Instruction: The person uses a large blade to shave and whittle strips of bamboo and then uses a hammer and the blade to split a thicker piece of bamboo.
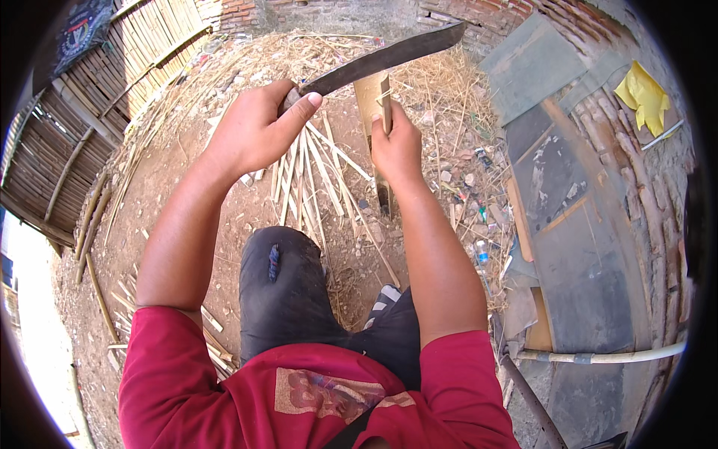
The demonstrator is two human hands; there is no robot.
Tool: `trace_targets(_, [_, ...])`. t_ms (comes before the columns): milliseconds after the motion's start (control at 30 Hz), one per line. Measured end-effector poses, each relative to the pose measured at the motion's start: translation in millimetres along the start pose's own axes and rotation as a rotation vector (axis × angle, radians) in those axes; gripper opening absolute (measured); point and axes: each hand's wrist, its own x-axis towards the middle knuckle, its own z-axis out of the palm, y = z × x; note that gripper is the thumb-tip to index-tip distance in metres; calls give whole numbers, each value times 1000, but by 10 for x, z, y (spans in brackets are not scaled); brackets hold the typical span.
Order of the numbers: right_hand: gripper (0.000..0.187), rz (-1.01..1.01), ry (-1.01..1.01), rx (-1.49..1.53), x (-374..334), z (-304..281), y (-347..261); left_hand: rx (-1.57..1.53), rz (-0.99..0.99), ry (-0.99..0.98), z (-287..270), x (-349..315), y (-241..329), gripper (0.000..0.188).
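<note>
Dark curved metal machete (pixel 389 60), split tan bamboo piece (pixel 366 99)
Left hand (pixel 253 127): grip wrapped round the handle (pixel 292 99); right hand (pixel 400 148): grip clasping bamboo below the machete, seemingly for steadiness.

Machete (pixel 385 61) and bamboo piece (pixel 366 96), upper centre, are showing dark grey and pale tan respectively; shirt (pixel 250 408), bottom centre, is showing crimson with tan-backed print (pixel 325 394)

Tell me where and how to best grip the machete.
Take the machete by its handle, probably from the lower left, where the left hand holds it. The long, dark blade runs up and right from there, so that approach should keep clear of it. I'd avoid the right side: the right hand holds a bamboo piece just below the blade.
</note>
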Motion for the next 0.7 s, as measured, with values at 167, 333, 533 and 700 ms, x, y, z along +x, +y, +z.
trace_targets(167, [37, 18, -21, -13, -12, -24, -29, 15, 36, 18, 15, 6, -34, 58])
trace_targets(333, [36, 11, -1, 2, -25, -42, -31, 43, 102, 44, 29, 7, -108, 59])
trace_targets(533, [40, 27, -29, 26, -14, -58, -3, 89, 146, 46, 3, 41, -104, 60])
trace_targets(700, [59, -123, -110, -75, -110, -287, 74, 116, 161, 66, -2, 71, -145, 59])
